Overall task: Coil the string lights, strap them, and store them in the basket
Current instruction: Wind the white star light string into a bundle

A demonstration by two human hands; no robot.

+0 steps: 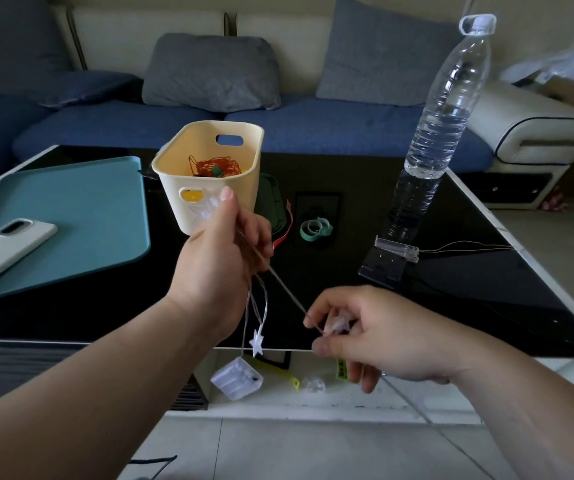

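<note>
Clamped round the gathered loops of the string lights [287,291] with the curled fingers [257,233] of the left hand [219,251], raised just near of the basket [174,188]; pinched on the taut wire beside a star bulb with the fingertips [323,348] of the right hand [375,334], near and right, over the table [347,271] edge. Judged as coiling under way: feed slack from the right in even turns over the left palm, keep the line lightly taut, and mind the dangling star [257,342] and battery box [237,377] below against snagging. Leave the green strap [315,228], on the table right of the basket, for afterwards.
</note>
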